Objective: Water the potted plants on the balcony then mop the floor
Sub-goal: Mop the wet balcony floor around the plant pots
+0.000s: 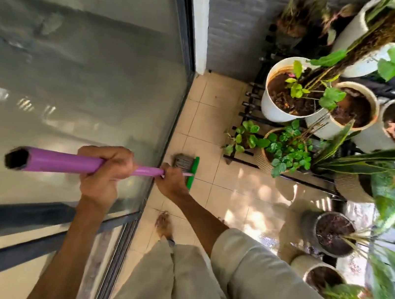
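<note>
I hold a long purple handle (59,162) with both hands. My left hand (103,173) grips it near the top end. My right hand (171,184) grips it lower down, close to the green brush head (189,170), whose grey bristles rest on the beige floor tiles (208,122) beside the glass door. Several potted plants stand to the right: a white pot (273,107) with dark wet soil, a cream pot (371,109) behind it, and a ribbed pot (266,160) with a leafy green plant.
A large sliding glass door (75,65) with a dark frame fills the left. A black metal plant stand (248,116) carries the pots. More pots (333,234) sit near right. My bare foot (164,224) is on the tiles; the floor near the pots looks wet.
</note>
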### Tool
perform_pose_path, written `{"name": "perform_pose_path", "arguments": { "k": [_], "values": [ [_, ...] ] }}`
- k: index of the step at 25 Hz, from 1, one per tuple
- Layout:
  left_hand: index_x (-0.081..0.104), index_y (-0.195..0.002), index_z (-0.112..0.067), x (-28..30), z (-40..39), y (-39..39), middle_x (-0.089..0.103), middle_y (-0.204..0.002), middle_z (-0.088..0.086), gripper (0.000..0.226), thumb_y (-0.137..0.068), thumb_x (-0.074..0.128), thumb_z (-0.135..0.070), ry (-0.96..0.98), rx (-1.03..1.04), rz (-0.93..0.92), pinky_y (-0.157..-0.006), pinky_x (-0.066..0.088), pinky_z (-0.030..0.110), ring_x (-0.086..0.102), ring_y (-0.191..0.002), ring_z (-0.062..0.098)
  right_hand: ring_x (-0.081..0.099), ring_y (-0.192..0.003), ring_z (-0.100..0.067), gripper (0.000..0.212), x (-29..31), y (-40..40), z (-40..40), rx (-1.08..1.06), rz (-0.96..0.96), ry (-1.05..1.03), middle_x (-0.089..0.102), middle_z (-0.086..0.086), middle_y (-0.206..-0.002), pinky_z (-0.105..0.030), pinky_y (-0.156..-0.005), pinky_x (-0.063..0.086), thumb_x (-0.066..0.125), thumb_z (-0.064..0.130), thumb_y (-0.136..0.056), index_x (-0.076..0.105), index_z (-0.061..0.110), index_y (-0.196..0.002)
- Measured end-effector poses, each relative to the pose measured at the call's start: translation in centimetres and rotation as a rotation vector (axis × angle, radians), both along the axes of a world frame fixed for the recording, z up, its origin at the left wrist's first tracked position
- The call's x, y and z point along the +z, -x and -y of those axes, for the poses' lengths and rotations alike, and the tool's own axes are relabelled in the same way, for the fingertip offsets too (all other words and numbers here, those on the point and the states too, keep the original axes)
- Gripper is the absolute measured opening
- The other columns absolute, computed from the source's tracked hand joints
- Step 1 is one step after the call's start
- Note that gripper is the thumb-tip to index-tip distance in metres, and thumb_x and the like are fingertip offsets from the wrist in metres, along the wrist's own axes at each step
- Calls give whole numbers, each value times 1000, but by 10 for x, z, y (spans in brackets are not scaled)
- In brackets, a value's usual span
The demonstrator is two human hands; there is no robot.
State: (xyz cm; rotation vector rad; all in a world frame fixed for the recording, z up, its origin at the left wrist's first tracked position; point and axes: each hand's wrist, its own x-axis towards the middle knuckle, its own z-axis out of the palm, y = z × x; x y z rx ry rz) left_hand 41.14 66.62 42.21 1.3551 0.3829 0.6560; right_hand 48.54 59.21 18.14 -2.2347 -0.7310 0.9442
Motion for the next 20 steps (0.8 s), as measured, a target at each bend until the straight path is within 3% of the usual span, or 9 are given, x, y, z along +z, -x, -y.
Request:
{"name": "perform_pose_path", "arguments": {
  "k": [3,6,11,13,16,20],
  "values": [
    [52,-48,-18,-35,45,-38,48,-50,-19,28,-74,50,-7,93,-163,0,-54,34,24,39,-43,5,65,-96,-39,31,-36,-38,88,-109,67,98,69,-22,-104,-43,-80,52,63,29,-98,69,3,-113],
    [55,-52,-22,-70,99,-75,41,-47,-7,30,-80,51,-10,138,-297,-76,-55,34,33,37,-45,18,66,-98,-37,30,-62,-73,180,-283,65,231,70,-20,-104,-44,-82,52,67,29,-95,71,4,-111],
    [50,-50,-6,-116,165,-101,39,-50,19,32,-79,57,-14,286,-330,-263,-64,38,57,33,-52,41,66,-77,-46,15,-81,-99,290,-483,167,357,66,-31,-86,-38,-59,41,65,6,-92,67,-7,-99],
    [56,-51,-8,-116,161,-92,47,-51,12,29,-80,58,-15,279,-305,-311,-64,37,60,37,-55,41,65,-68,-47,12,-89,-88,286,-491,152,339,65,-31,-77,-35,-55,38,63,5,-91,64,-7,-96],
    [50,-52,-2,-94,129,-73,47,-50,8,33,-81,56,-17,184,-300,-319,-58,37,59,35,-53,43,65,-72,-46,13,-87,-63,238,-538,133,258,68,-30,-80,-32,-59,37,65,3,-91,65,-7,-99],
    [51,-47,-15,-53,58,-21,39,-47,4,32,-79,55,-13,44,-256,-257,-49,29,47,31,-47,27,66,-84,-41,15,-66,-2,131,-484,88,113,70,-26,-88,-33,-66,40,65,4,-90,66,-4,-103]
  ]
}}
